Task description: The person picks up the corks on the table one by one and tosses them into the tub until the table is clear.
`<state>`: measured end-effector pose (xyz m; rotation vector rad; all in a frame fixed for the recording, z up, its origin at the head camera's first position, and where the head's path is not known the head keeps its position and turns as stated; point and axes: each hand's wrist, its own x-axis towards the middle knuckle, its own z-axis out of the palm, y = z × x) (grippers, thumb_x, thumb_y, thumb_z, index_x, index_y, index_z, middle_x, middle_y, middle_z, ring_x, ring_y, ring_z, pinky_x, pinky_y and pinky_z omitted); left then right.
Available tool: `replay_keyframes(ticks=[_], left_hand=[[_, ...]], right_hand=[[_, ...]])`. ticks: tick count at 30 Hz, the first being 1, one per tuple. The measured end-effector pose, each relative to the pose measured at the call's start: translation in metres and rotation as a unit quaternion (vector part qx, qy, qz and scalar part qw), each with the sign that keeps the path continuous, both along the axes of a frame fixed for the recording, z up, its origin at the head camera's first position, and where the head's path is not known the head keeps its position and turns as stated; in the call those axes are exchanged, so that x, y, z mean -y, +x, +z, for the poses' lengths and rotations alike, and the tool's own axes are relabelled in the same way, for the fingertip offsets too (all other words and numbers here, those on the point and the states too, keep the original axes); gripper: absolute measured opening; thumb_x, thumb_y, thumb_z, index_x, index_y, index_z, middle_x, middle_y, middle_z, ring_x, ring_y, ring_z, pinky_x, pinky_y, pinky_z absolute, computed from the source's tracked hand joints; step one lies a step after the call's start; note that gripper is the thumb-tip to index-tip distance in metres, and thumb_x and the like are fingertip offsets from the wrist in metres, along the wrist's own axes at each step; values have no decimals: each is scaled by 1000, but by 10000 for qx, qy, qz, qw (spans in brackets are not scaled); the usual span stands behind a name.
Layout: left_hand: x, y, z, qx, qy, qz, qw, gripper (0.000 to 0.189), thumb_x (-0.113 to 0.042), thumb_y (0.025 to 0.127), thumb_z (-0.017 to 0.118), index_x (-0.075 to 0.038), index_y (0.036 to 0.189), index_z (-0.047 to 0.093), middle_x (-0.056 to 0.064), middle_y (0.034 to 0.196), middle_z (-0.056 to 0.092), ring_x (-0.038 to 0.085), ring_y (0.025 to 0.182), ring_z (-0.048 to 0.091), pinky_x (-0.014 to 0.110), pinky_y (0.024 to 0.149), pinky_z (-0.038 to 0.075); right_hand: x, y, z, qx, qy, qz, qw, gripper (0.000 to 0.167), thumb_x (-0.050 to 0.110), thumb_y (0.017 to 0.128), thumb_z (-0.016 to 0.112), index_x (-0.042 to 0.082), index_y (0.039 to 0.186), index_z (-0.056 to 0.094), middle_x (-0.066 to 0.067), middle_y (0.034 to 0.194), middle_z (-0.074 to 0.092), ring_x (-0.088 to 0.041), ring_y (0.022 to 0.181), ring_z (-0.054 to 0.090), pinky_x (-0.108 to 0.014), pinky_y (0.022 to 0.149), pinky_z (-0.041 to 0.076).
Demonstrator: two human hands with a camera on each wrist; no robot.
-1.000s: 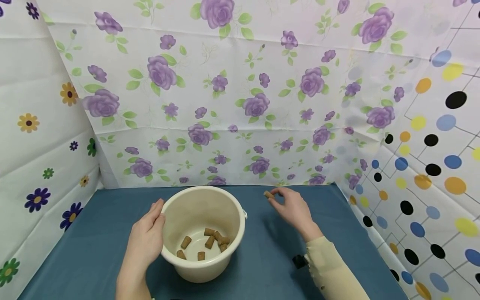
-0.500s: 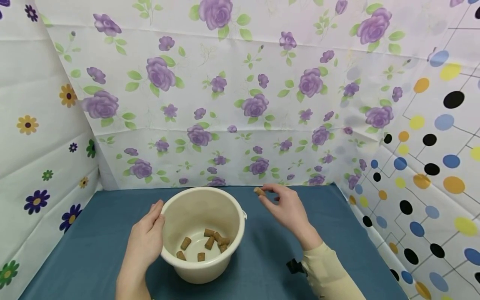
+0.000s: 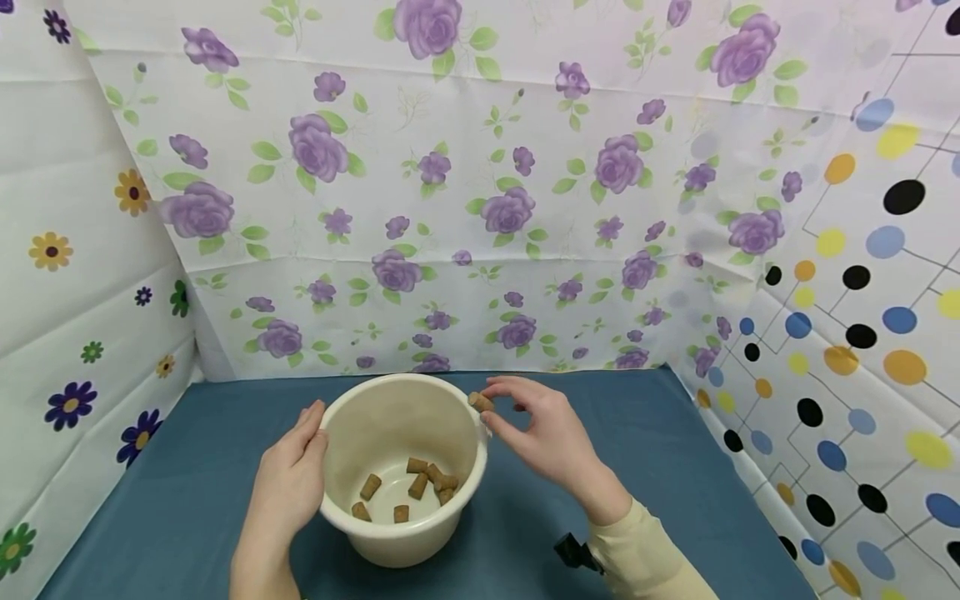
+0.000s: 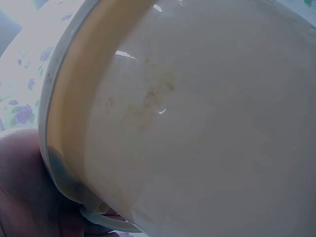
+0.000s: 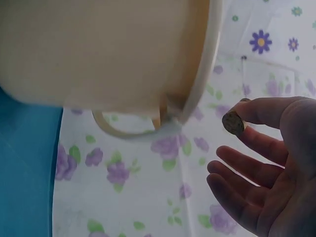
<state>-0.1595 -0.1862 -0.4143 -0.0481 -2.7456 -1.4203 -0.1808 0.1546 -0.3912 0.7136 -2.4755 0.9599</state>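
A cream plastic bucket [image 3: 397,546] stands tilted slightly toward me on the blue cloth, with several brown corks [image 3: 417,486] lying on its bottom. My left hand [image 3: 288,487] grips the bucket's left rim; in the left wrist view its fingers are partly hidden behind the rim and the handle [image 4: 111,222]. Between thumb and index finger, my right hand [image 3: 551,442] pinches one cork [image 3: 480,402] at the bucket's right rim. The right wrist view shows that cork's round end [image 5: 233,123] beside the rim, the other fingers loosely bent.
Blue cloth [image 3: 675,475] covers the table around the bucket. A white sheet with purple roses [image 3: 510,212] hangs at the back, a flowered sheet [image 3: 67,308] on the left and a dotted one [image 3: 855,333] on the right. A black object [image 3: 573,551] sits at my right wrist.
My right hand has moved left with the pinched cork, from over the cloth to the bucket's right rim. The left hand and bucket have stayed in place.
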Motion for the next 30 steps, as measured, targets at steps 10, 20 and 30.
replay_keyframes(ticks=[10, 20, 30], left_hand=[[-1, 0, 0, -30, 30, -14, 10000, 54, -25, 119, 35, -4, 168, 29, 14, 174, 25, 35, 162, 17, 62, 129, 18], [-1, -1, 0, 34, 30, 1, 10000, 54, -26, 119, 34, -4, 169, 28, 11, 175, 23, 34, 163, 15, 60, 130, 17], [-1, -1, 0, 2, -1, -2, 10000, 54, -26, 119, 34, -3, 168, 29, 12, 175, 24, 34, 163, 15, 61, 130, 17]], right_hand=[[14, 9, -1, -253, 267, 381, 9986, 23, 26, 99, 82, 20, 121, 79, 1, 141, 69, -19, 132, 64, -46, 101, 59], [23, 12, -3, -359, 579, 672, 9954, 27, 28, 99, 81, 18, 124, 79, -1, 140, 69, -20, 133, 62, -42, 102, 59], [28, 16, -4, -377, 783, 807, 9929, 23, 28, 99, 81, 21, 121, 80, 0, 141, 68, -19, 133, 62, -42, 100, 59]])
